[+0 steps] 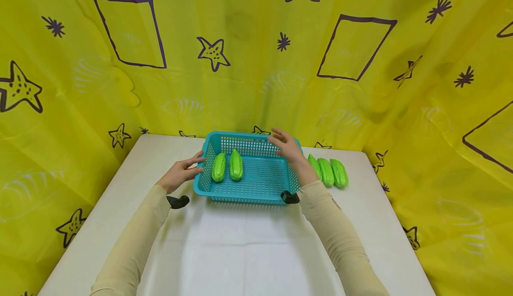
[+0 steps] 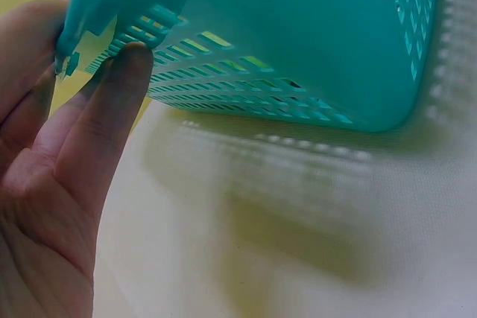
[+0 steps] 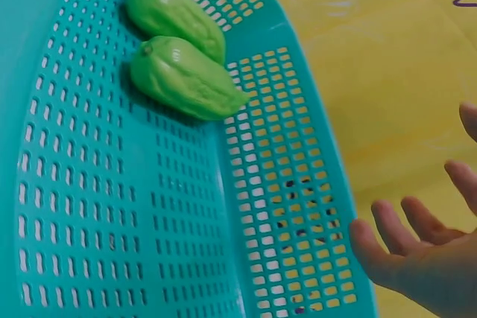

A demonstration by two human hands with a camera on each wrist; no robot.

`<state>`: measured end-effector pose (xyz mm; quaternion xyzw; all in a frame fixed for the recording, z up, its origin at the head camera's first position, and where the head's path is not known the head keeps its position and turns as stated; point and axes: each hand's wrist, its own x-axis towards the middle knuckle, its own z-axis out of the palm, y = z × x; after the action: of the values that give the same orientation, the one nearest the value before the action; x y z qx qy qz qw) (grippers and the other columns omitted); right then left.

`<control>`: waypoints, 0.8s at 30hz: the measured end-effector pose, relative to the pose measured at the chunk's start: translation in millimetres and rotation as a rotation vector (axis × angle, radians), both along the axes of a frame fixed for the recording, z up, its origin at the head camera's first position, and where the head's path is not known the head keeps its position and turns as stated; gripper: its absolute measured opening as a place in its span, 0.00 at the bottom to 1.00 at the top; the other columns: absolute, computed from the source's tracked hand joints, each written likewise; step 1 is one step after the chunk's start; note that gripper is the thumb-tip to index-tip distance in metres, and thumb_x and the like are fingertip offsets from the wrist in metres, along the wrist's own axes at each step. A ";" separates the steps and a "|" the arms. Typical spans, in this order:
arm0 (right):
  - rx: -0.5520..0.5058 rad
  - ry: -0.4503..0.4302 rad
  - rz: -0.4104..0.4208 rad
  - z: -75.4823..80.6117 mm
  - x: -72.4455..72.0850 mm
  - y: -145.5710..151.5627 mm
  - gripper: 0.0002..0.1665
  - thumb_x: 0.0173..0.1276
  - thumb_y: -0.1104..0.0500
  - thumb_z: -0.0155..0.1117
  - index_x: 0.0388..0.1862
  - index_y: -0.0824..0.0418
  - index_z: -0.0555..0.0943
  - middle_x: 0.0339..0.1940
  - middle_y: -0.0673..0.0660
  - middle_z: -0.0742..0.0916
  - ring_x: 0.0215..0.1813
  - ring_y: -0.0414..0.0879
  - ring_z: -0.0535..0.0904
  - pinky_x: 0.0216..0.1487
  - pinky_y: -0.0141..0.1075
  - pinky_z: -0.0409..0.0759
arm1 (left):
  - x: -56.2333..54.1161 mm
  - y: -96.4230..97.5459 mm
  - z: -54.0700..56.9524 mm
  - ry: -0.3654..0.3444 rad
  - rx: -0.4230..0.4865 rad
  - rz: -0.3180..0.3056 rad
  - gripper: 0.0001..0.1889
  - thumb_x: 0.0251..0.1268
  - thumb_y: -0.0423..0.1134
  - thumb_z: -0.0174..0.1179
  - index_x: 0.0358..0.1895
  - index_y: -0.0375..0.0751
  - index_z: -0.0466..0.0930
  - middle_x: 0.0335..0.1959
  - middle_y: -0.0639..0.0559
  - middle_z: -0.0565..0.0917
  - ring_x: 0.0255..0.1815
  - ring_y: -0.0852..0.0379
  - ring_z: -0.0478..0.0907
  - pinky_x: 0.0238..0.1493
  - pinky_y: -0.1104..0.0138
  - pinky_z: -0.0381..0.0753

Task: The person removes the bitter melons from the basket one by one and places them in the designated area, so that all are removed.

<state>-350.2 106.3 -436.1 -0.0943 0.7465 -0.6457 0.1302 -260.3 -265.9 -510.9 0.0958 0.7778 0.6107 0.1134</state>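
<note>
A teal plastic basket (image 1: 256, 196) with perforated walls stands near the back of the white table. My left hand (image 1: 183, 171) grips its left rim, and in the left wrist view fingertips (image 2: 134, 61) press against the outer wall. Inside, at the left end, lie two bright green, ridged, pointed gourds (image 1: 218, 168), side by side. My right hand (image 1: 287, 147) is over the basket's back right corner, fingers spread and holding nothing. In the right wrist view its fingertips (image 3: 365, 240) come right up to the rim.
Three more green gourds (image 1: 326, 172) lie on the table just right of the basket, one partly hidden by my right arm. A yellow curtain (image 1: 248, 87) with star drawings hangs behind and at both sides of the white table (image 1: 244, 251).
</note>
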 end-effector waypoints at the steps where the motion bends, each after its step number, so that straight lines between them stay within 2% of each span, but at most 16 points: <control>1: 0.014 -0.002 0.019 -1.4 -0.9 -3.3 0.35 0.74 0.52 0.59 0.77 0.52 0.61 0.76 0.61 0.63 0.74 0.58 0.60 0.70 0.58 0.64 | -0.2 -0.4 -0.4 0.002 0.003 -0.003 0.33 0.69 0.50 0.61 0.73 0.42 0.65 0.79 0.64 0.50 0.75 0.47 0.58 0.66 0.51 0.70; 7: 0.075 -0.011 0.092 -9.3 -5.9 -22.6 0.35 0.75 0.53 0.59 0.77 0.52 0.61 0.76 0.60 0.64 0.73 0.58 0.61 0.69 0.56 0.67 | -0.5 -0.7 -1.6 -0.010 0.015 -0.001 0.33 0.69 0.49 0.61 0.73 0.40 0.65 0.79 0.64 0.50 0.77 0.48 0.53 0.67 0.50 0.69; 16: 0.135 -0.032 0.109 -23.3 -14.4 -43.7 0.33 0.74 0.53 0.59 0.75 0.51 0.65 0.74 0.61 0.65 0.73 0.58 0.62 0.69 0.57 0.67 | -0.5 -0.2 -1.4 -0.006 0.010 -0.006 0.35 0.68 0.51 0.61 0.73 0.40 0.64 0.79 0.64 0.50 0.77 0.48 0.51 0.68 0.48 0.67; 24: 0.184 -0.076 0.118 -36.2 -19.5 -57.5 0.33 0.73 0.50 0.61 0.75 0.49 0.66 0.75 0.60 0.66 0.73 0.58 0.63 0.67 0.54 0.70 | 0.7 0.8 1.6 0.005 0.009 -0.017 0.31 0.72 0.45 0.58 0.73 0.38 0.63 0.79 0.62 0.49 0.78 0.46 0.48 0.68 0.45 0.65</control>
<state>-369.7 48.8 -472.3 -0.1015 0.7901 -0.5689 0.2044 -259.5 -265.1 -509.2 0.1042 0.7745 0.6130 0.1162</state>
